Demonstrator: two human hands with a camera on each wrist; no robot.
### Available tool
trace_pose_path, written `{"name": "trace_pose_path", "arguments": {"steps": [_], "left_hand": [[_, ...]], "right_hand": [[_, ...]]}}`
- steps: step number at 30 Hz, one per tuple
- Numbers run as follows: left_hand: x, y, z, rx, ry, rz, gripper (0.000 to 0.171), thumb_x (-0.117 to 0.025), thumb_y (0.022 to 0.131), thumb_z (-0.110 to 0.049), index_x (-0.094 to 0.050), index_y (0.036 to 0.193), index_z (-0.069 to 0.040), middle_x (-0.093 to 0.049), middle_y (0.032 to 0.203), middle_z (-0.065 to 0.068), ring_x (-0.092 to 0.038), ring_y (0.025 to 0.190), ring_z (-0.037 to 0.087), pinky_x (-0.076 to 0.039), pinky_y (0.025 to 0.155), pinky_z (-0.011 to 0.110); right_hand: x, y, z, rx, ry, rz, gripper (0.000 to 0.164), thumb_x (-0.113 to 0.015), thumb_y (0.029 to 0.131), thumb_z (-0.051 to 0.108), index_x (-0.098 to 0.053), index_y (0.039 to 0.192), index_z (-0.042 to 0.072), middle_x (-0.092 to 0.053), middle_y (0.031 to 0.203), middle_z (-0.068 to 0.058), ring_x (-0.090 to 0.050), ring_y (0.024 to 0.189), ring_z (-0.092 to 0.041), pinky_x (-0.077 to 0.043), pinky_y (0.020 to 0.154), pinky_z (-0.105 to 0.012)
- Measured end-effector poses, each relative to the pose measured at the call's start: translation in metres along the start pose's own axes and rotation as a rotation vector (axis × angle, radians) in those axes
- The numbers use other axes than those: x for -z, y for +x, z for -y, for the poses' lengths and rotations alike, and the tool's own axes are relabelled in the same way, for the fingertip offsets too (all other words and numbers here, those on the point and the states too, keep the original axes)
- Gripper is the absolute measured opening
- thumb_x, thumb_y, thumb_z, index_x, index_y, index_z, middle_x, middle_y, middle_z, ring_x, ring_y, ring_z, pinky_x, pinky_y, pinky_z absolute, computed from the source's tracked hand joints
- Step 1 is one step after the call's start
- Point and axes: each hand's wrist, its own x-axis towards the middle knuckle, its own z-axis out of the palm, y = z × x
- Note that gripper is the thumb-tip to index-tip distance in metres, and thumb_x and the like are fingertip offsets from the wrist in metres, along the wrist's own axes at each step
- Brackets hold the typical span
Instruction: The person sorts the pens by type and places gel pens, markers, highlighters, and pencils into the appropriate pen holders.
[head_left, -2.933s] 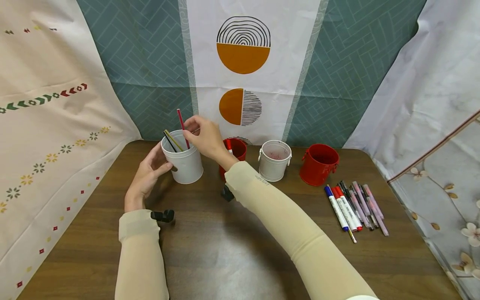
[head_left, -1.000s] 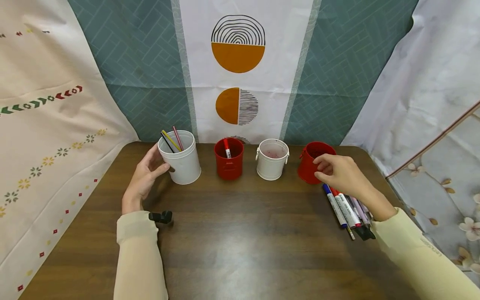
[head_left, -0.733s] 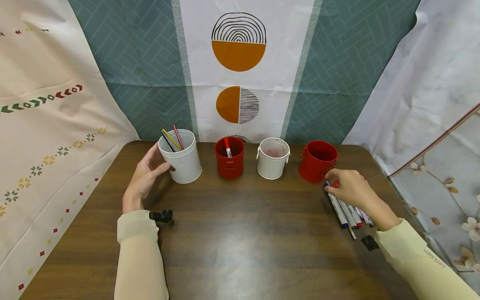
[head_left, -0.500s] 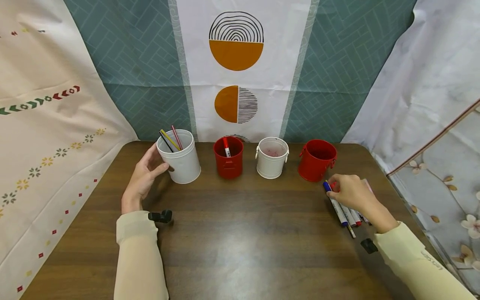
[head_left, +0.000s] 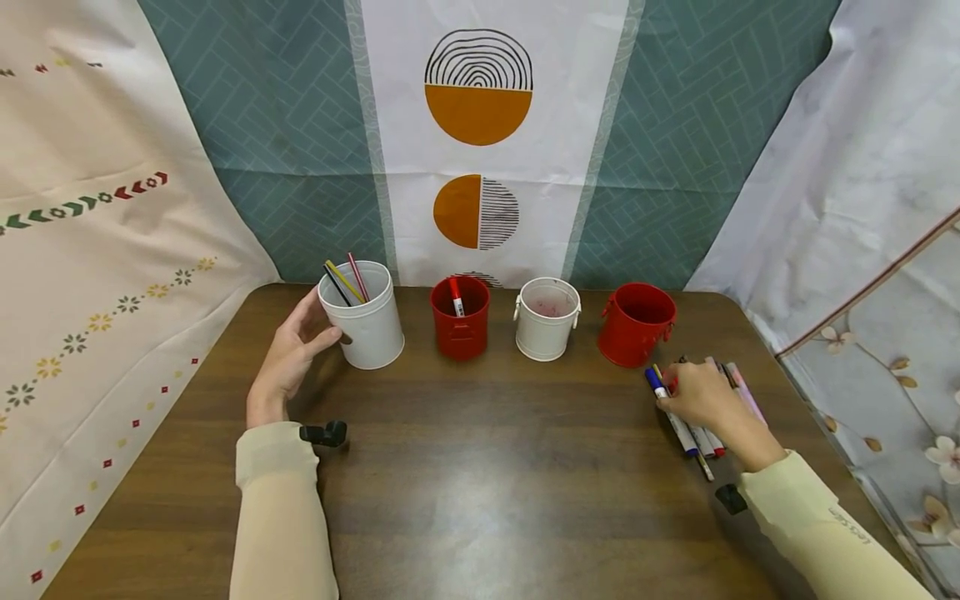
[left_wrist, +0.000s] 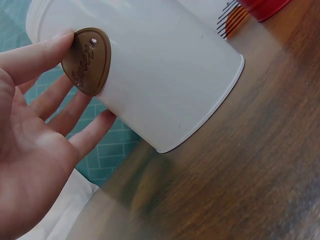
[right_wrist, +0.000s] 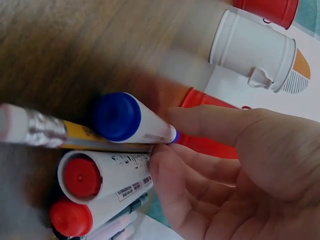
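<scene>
A white bucket (head_left: 367,333) holding black, yellow and red pencils stands at the back left. My left hand (head_left: 288,350) holds its left side. In the left wrist view, the thumb lies on the brown label (left_wrist: 89,61) and the fingers reach round the wall. My right hand (head_left: 705,400) is over the markers at the right. In the right wrist view, its thumb is against the blue marker (right_wrist: 150,125) and a fingertip meets the end of a yellow pencil (right_wrist: 82,134) beside it. I cannot tell which of the two it pinches. Red markers (right_wrist: 82,177) lie alongside.
A red bucket (head_left: 459,337) with a red marker (head_left: 456,297) in it, a smaller white bucket (head_left: 542,337) and another red bucket (head_left: 622,337) stand in a row along the back. Beyond the right hand lie pink and purple pens (head_left: 746,393). Patterned cloths hang around the wooden table.
The right hand has let go of the red pencil in the white bucket, crossed right and come down onto the markers. The left hand has stayed on the bucket.
</scene>
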Motion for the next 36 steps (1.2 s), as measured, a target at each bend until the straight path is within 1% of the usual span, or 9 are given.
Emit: {"name": "trace_pose_path", "arguments": {"steps": [2, 5, 9, 12, 14, 19, 24, 28, 36], "left_hand": [[-0.001, 0.000, 0.001, -0.003, -0.002, -0.001, 0.080, -0.070, 0.101, -0.001, -0.032, 0.169, -0.019, -0.043, 0.163, 0.012, -0.044, 0.142, 0.015, -0.043, 0.104, 0.013], [-0.001, 0.001, 0.001, -0.011, -0.010, -0.001, 0.079, -0.070, 0.101, -0.001, -0.033, 0.168, -0.019, -0.043, 0.164, 0.011, -0.044, 0.142, 0.015, -0.042, 0.105, 0.014], [-0.001, 0.002, 0.001, -0.023, -0.020, 0.003, 0.080, -0.069, 0.101, 0.000, -0.032, 0.169, -0.019, -0.040, 0.167, 0.012, -0.043, 0.145, 0.017, -0.042, 0.107, 0.015], [-0.001, 0.003, 0.001, -0.026, -0.017, 0.006, 0.080, -0.068, 0.101, 0.001, -0.032, 0.169, -0.019, -0.040, 0.167, 0.013, -0.043, 0.145, 0.017, -0.043, 0.106, 0.014], [-0.001, 0.004, 0.001, -0.025, -0.013, 0.006, 0.079, -0.069, 0.101, 0.000, -0.032, 0.169, -0.019, -0.040, 0.167, 0.013, -0.043, 0.145, 0.016, -0.043, 0.106, 0.014], [0.000, 0.004, 0.001, -0.027, -0.009, 0.008, 0.080, -0.069, 0.101, 0.000, -0.032, 0.169, -0.019, -0.040, 0.166, 0.013, -0.043, 0.144, 0.016, -0.043, 0.105, 0.013], [0.002, 0.001, 0.002, -0.021, -0.007, 0.008, 0.080, -0.069, 0.101, 0.000, -0.031, 0.169, -0.019, -0.041, 0.166, 0.012, -0.044, 0.144, 0.015, -0.043, 0.105, 0.012], [0.002, -0.001, 0.003, -0.016, -0.008, 0.003, 0.080, -0.069, 0.101, 0.000, -0.031, 0.169, -0.019, -0.042, 0.165, 0.011, -0.044, 0.142, 0.014, -0.043, 0.104, 0.012], [0.001, 0.001, 0.002, -0.023, -0.017, 0.004, 0.079, -0.068, 0.101, 0.001, -0.032, 0.169, -0.020, -0.045, 0.162, 0.008, -0.045, 0.140, 0.012, -0.043, 0.104, 0.012]], "right_hand": [[-0.001, -0.001, 0.000, -0.002, 0.003, 0.013, 0.032, -0.084, 0.083, 0.015, -0.073, 0.104, -0.007, -0.076, 0.092, -0.021, -0.070, 0.086, -0.044, -0.059, 0.075, -0.059], [-0.002, -0.001, 0.000, -0.007, 0.003, 0.022, 0.031, -0.084, 0.083, 0.015, -0.074, 0.103, -0.006, -0.075, 0.088, -0.019, -0.069, 0.083, -0.042, -0.058, 0.074, -0.057], [-0.003, -0.001, 0.002, -0.011, 0.018, 0.031, 0.029, -0.083, 0.083, 0.016, -0.074, 0.101, -0.005, -0.065, 0.074, -0.009, -0.060, 0.072, -0.030, -0.054, 0.064, -0.046], [-0.002, -0.001, 0.003, -0.011, 0.039, 0.038, 0.027, -0.083, 0.083, 0.016, -0.074, 0.100, -0.004, -0.059, 0.068, -0.004, -0.055, 0.067, -0.024, -0.048, 0.060, -0.039], [0.000, 0.000, 0.003, 0.000, 0.050, 0.030, 0.026, -0.083, 0.083, 0.016, -0.073, 0.099, -0.003, -0.060, 0.068, -0.003, -0.057, 0.066, -0.022, -0.048, 0.058, -0.038], [0.006, 0.003, 0.007, 0.049, 0.088, -0.019, 0.024, -0.082, 0.084, 0.016, -0.073, 0.098, -0.001, -0.072, 0.077, -0.006, -0.066, 0.069, -0.022, -0.056, 0.060, -0.041], [0.014, 0.009, 0.021, 0.064, 0.188, -0.061, 0.024, -0.078, 0.086, 0.014, -0.074, 0.105, 0.000, -0.072, 0.081, -0.004, -0.063, 0.071, -0.019, -0.054, 0.059, -0.034], [0.020, 0.016, 0.036, 0.091, 0.257, -0.108, 0.025, -0.079, 0.086, 0.013, -0.074, 0.107, 0.001, -0.075, 0.083, -0.003, -0.063, 0.071, -0.017, -0.052, 0.059, -0.032], [0.021, 0.034, 0.068, 0.157, 0.370, -0.198, 0.025, -0.080, 0.089, 0.010, -0.075, 0.111, 0.001, -0.077, 0.088, -0.007, -0.070, 0.075, -0.019, -0.059, 0.068, -0.030]]}}
